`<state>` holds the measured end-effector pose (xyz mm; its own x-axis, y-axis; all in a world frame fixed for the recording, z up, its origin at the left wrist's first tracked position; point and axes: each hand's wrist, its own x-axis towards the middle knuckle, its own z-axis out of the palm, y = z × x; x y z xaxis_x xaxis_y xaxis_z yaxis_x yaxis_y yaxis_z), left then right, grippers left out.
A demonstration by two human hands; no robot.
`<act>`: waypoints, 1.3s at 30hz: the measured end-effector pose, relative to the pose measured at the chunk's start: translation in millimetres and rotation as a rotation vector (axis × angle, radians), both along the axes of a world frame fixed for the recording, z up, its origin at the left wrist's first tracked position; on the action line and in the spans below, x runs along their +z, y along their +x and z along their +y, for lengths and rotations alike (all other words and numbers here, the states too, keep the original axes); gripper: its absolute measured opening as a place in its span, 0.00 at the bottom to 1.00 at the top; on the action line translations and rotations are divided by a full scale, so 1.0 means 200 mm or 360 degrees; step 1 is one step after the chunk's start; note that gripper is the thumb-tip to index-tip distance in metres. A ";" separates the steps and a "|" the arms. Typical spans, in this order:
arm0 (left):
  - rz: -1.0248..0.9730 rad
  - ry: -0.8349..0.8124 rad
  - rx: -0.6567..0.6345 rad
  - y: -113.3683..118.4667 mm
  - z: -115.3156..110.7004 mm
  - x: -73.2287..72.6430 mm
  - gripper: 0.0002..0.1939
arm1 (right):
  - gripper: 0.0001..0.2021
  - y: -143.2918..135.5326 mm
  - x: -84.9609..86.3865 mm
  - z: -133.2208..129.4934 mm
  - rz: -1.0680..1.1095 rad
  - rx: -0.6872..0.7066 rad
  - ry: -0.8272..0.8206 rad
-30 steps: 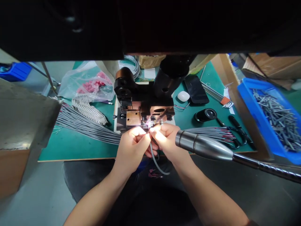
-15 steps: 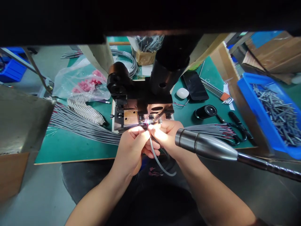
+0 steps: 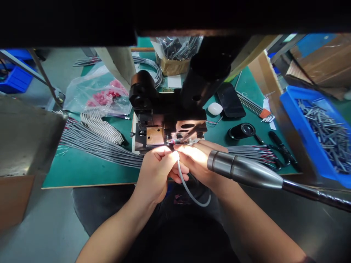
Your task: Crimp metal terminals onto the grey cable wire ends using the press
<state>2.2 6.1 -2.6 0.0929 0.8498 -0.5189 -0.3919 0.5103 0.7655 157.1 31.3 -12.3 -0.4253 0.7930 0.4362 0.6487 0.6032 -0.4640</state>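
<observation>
A grey cable [image 3: 192, 194] hangs in a loop below my hands, and its thin coloured wire ends point into a black press [image 3: 164, 104]. My left hand [image 3: 157, 168] is closed, thumb and fingers pinching the cable just in front of the press tooling. Beside it, my right hand [image 3: 195, 159] has its thumb and fingertips at the same wire end, close against the lit die area. A metal gooseneck lamp [image 3: 246, 171] partly covers the right hand. The exact grip on the wires is hidden by the fingers and glare.
Grey cable bundles [image 3: 101, 146] lie left on the green table [image 3: 115, 177]. A plastic bag of pink parts [image 3: 105, 95], a phone [image 3: 230, 100], a white mouse-like object [image 3: 215, 108], a black cylinder [image 3: 241, 130] and scissors [image 3: 279, 155] surround the press. A blue bin [image 3: 290, 106] stands right.
The view has shifted slightly, so the scene sits a little further right. My right hand's fingers have straightened somewhat beside the die; the bright pinkish glint at the wires has dimmed.
</observation>
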 end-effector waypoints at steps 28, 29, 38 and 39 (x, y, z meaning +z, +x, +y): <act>0.0003 0.0127 -0.0042 -0.02 0.00 0.02 0.10 | 0.12 0.07 -0.04 -0.10 0.0347 0.0015 0.0039; -0.0006 0.0131 -0.0050 -0.02 0.00 0.02 0.11 | 0.14 0.08 -0.04 -0.12 0.0375 0.0041 0.0087; -0.0070 0.0132 -0.0040 -0.01 -0.01 0.02 0.12 | 0.18 0.14 0.01 -0.15 0.0263 0.0271 0.0191; -0.0069 0.0127 -0.0036 -0.01 -0.01 0.02 0.12 | 0.18 0.14 0.01 -0.15 0.0250 0.0276 0.0176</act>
